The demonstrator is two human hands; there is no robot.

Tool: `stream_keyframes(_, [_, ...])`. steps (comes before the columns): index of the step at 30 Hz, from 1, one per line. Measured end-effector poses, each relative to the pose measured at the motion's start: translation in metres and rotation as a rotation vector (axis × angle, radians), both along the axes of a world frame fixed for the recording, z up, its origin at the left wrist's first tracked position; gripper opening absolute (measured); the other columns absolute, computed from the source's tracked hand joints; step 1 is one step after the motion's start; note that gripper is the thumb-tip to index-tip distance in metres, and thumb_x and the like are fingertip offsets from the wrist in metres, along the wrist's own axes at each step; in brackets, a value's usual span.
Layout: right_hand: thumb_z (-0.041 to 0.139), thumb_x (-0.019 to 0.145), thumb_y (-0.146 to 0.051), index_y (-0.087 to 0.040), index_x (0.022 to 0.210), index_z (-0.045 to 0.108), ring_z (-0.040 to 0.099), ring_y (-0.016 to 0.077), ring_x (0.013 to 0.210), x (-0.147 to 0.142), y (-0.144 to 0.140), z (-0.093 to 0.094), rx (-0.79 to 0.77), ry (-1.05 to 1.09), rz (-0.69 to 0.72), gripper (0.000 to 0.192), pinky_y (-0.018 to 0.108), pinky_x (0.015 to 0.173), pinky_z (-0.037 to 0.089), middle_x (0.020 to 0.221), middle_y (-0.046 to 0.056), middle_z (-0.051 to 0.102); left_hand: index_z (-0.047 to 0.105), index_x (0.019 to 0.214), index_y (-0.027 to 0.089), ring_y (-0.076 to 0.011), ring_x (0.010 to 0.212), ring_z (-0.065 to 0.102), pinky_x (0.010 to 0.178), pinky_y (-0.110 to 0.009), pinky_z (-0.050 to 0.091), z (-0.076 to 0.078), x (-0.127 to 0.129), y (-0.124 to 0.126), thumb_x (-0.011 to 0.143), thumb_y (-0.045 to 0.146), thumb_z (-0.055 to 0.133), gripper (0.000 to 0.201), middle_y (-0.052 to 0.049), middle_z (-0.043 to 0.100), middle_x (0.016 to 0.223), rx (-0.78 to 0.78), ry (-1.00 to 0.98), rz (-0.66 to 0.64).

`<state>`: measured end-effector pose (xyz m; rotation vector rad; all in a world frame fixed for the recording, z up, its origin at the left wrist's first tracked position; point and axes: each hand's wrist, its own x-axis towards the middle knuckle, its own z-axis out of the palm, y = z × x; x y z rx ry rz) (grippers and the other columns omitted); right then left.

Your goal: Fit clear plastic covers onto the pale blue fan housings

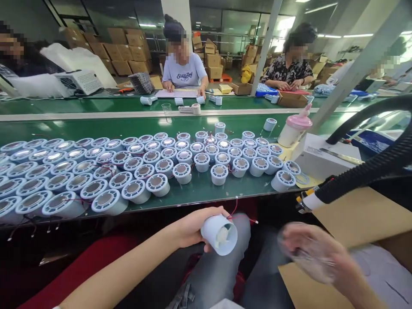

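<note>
Head view: left hand [193, 227] grips a white cylindrical housing [219, 234] over the lap, below the green conveyor [199, 191]. Right hand [309, 251] is blurred, seemingly pinching a clear film [299, 253]; I cannot tell its grip. Best keep the housing steady, open end up. Its axis tilts toward the camera, red wires [240, 214] trailing behind. Rows of housings [161, 165] cover the belt.

left hand [192, 227] curled in grip over lap — right hand [313, 251] blurred, fingers spread

White round fan housing [219, 234], open end toward camera, red wires trailing, above the lap.
</note>
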<state>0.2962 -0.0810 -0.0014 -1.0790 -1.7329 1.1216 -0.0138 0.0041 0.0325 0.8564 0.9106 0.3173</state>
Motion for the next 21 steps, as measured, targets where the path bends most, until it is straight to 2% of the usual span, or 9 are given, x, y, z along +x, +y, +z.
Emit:
stream_keyframes(1, [0.032, 0.094, -0.060, -0.034, 0.129, 0.052, 0.066, 0.0299, 0.098, -0.014, 0.003, 0.004, 0.005, -0.003, 0.085, 0.048, 0.042, 0.080, 0.057, 0.125, 0.013, 0.057, 0.057, 0.093, 0.014, -0.0107, 0.052, 0.053, 0.031, -0.015, 0.035, -0.003, 0.004, -0.001, 0.081, 0.050, 0.047, 0.039, -0.004, 0.057, 0.075, 0.044, 0.029, -0.064])
stream_keyframes(3, [0.045, 0.095, -0.043, -0.035, 0.138, 0.045, 0.059, 0.0300, 0.112, -0.043, 0.014, 0.011, 0.135, -0.197, 0.179, 0.044, 0.042, 0.088, 0.053, 0.134, 0.012, 0.050, 0.059, 0.091, 0.014, -0.0081, 0.047, 0.046, 0.031, -0.014, 0.030, -0.005, 0.008, -0.001, 0.081, 0.047, 0.045, 0.037, -0.002, 0.055, 0.072, 0.130, 0.073, -0.162])
stream_keyframes(6, [0.054, 0.089, -0.025, -0.028, 0.140, 0.045, 0.052, 0.0328, 0.120, -0.073, 0.028, 0.015, 0.387, -0.565, 0.112, 0.052, 0.047, 0.092, 0.050, 0.137, 0.016, 0.047, 0.063, 0.086, 0.015, -0.0078, 0.049, 0.043, 0.032, -0.015, 0.025, -0.002, 0.006, -0.002, 0.081, 0.041, 0.050, 0.030, -0.001, 0.056, 0.074, 0.188, 0.110, -0.236])
stream_keyframes(8, [0.054, 0.086, -0.019, -0.024, 0.133, 0.053, 0.054, 0.0336, 0.116, -0.082, 0.033, 0.014, 0.418, -0.697, 0.066, 0.047, 0.048, 0.087, 0.052, 0.136, 0.017, 0.046, 0.066, 0.084, 0.016, -0.0098, 0.058, 0.047, 0.039, -0.016, 0.032, 0.002, 0.004, -0.005, 0.080, 0.036, 0.054, 0.023, -0.001, 0.058, 0.079, 0.297, 0.163, -0.266])
stream_keyframes(10, [0.053, 0.082, -0.012, -0.024, 0.119, 0.060, 0.055, 0.0312, 0.114, -0.084, 0.035, 0.012, 0.342, -0.718, 0.100, 0.039, 0.045, 0.086, 0.053, 0.137, 0.014, 0.046, 0.068, 0.087, 0.019, -0.0137, 0.073, 0.053, 0.058, -0.021, 0.043, 0.006, 0.003, -0.010, 0.081, 0.032, 0.057, 0.018, -0.002, 0.060, 0.088, 0.563, 0.278, -0.275])
stream_keyframes(13, [0.058, 0.080, -0.010, -0.025, 0.096, 0.064, 0.054, 0.0260, 0.116, -0.084, 0.034, 0.013, 0.106, -0.575, 0.184, 0.023, 0.039, 0.089, 0.052, 0.138, 0.008, 0.043, 0.068, 0.096, 0.022, -0.0189, 0.090, 0.056, 0.082, -0.030, 0.045, 0.008, 0.004, -0.018, 0.084, 0.029, 0.055, 0.019, -0.004, 0.059, 0.099, 0.914, 0.404, -0.256])
stream_keyframes(16, [0.061, 0.086, -0.027, -0.023, 0.084, 0.065, 0.051, 0.0254, 0.119, -0.084, 0.032, 0.016, -0.068, -0.380, 0.178, 0.005, 0.037, 0.096, 0.047, 0.130, 0.007, 0.047, 0.065, 0.103, 0.023, -0.0200, 0.093, 0.057, 0.085, -0.032, 0.046, 0.000, 0.003, -0.021, 0.081, 0.034, 0.064, 0.025, -0.004, 0.059, 0.103, 0.913, 0.346, -0.163])
stream_keyframes(19, [0.051, 0.093, -0.037, -0.022, 0.079, 0.066, 0.054, 0.0239, 0.110, -0.085, 0.031, 0.016, -0.176, -0.191, 0.094, 0.026, 0.035, 0.090, 0.047, 0.117, 0.009, 0.051, 0.064, 0.113, 0.025, -0.0225, 0.099, 0.058, 0.087, -0.035, 0.048, -0.017, 0.001, -0.020, 0.064, 0.042, 0.080, 0.054, -0.005, 0.057, 0.108, 0.919, 0.267, -0.079])
stream_keyframes(21, [0.052, 0.092, -0.040, -0.020, 0.072, 0.063, 0.057, 0.0224, 0.102, -0.085, 0.031, 0.013, -0.268, -0.049, 0.037, 0.031, 0.031, 0.082, 0.049, 0.110, 0.008, 0.051, 0.065, 0.114, 0.027, -0.0252, 0.107, 0.056, 0.093, -0.039, 0.047, -0.027, 0.000, -0.019, 0.058, 0.043, 0.085, 0.062, -0.007, 0.055, 0.114, 0.971, 0.236, -0.078])
